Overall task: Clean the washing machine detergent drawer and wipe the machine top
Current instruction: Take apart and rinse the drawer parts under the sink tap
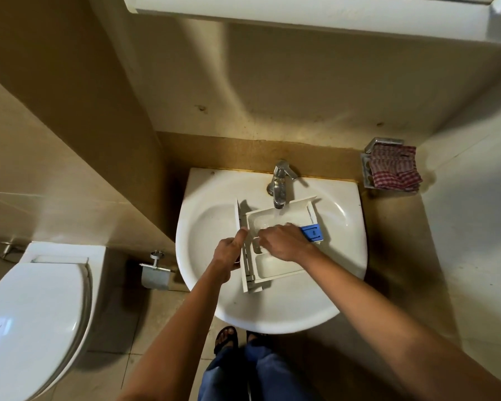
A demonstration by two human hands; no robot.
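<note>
White sink (203, 285) under tan walls: left hand (229, 251) grips the drawer (275, 267), right hand (284, 241) rubs inside it.

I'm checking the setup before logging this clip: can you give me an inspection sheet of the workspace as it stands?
Surface: white sink, wall-mounted; tap running into the drawer.
Job's things: detergent drawer held over the basin, blue insert at its right side.
Clutter: checked cloth on a metal holder right of the sink.
Hands: left hand grips the drawer's left edge; right hand rests inside the compartments, whether it holds anything cannot be told.
Cables: nothing seen.
Surroundings: toilet with lid down at left, paper holder on the wall, tiled floor, feet in sandals below the sink.
</note>
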